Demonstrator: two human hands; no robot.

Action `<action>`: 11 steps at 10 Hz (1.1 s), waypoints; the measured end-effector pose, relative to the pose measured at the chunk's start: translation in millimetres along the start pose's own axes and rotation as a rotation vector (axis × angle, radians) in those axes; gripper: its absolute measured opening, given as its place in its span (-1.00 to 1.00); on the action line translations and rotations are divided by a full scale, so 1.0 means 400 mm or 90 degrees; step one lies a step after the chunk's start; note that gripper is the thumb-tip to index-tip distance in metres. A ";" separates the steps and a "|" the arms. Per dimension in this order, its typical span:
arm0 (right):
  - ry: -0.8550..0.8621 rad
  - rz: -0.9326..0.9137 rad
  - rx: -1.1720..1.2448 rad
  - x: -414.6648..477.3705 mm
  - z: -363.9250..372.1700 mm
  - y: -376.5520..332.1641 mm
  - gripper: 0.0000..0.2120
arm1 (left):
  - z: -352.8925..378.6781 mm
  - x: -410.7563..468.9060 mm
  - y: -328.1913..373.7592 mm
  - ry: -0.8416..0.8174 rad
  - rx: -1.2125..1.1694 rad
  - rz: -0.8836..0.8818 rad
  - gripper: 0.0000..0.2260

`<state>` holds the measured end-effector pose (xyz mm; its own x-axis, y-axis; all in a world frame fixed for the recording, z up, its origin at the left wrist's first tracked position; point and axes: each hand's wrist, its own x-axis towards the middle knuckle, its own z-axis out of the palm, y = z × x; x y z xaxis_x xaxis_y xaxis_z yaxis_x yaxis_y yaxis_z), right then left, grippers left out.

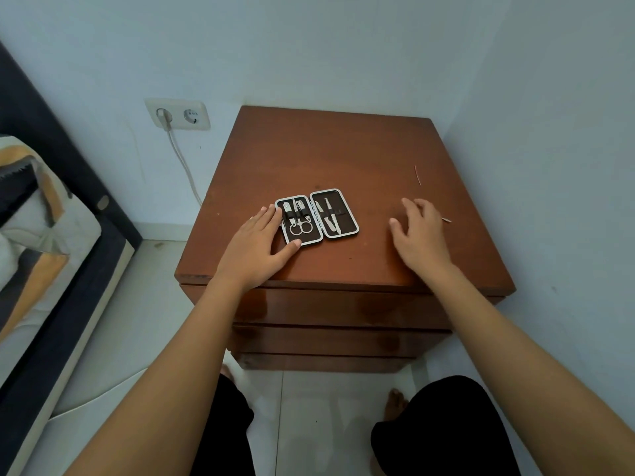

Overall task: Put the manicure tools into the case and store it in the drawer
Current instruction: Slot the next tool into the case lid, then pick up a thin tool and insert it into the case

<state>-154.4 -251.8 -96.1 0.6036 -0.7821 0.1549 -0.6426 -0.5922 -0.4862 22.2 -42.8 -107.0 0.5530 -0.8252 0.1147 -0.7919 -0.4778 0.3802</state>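
Note:
A small brown manicure case (347, 214) lies open flat on top of the wooden nightstand (343, 159). Its left half holds scissors (301, 228) and clippers under an elastic band; its right half holds a file and another slim tool. My left hand (256, 245) rests flat on the top, fingers and thumb touching the case's left edge. My right hand (421, 235) hovers to the right of the case, fingers spread, holding nothing. A thin metal tool (446, 220) pokes out just beyond its fingertips. The top drawer front (343, 305) is closed.
The nightstand stands in a corner, walls behind and to the right. A thin sliver (418, 175) lies on the top at the back right. A bed (41, 235) is at the left, a wall socket (178, 114) with a plugged cable behind. My knees and bare feet are below.

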 end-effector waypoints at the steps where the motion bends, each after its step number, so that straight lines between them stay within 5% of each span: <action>1: -0.078 0.040 -0.087 0.019 -0.002 0.035 -0.47 | 0.000 0.000 0.000 -0.005 0.000 -0.002 -0.35; 3: -0.104 -0.049 -0.074 0.008 0.012 0.003 -0.52 | 0.000 -0.002 0.000 -0.012 0.003 -0.006 -0.28; 7: -0.042 -0.143 0.123 -0.040 -0.025 0.018 -0.91 | -0.002 -0.002 0.004 -0.007 0.004 -0.007 -0.35; 9: 0.096 -0.057 0.147 -0.051 -0.021 0.024 -0.92 | -0.002 -0.001 0.005 -0.006 -0.002 -0.006 -0.36; 11: 0.102 0.052 0.041 -0.035 -0.013 0.033 -0.80 | -0.002 -0.001 0.005 -0.008 -0.001 -0.009 -0.35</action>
<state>-173.7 -249.5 -100.2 0.4643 -0.8509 0.2457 -0.6518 -0.5161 -0.5557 20.6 -43.2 -105.5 0.5604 -0.8225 0.0975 -0.7839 -0.4887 0.3830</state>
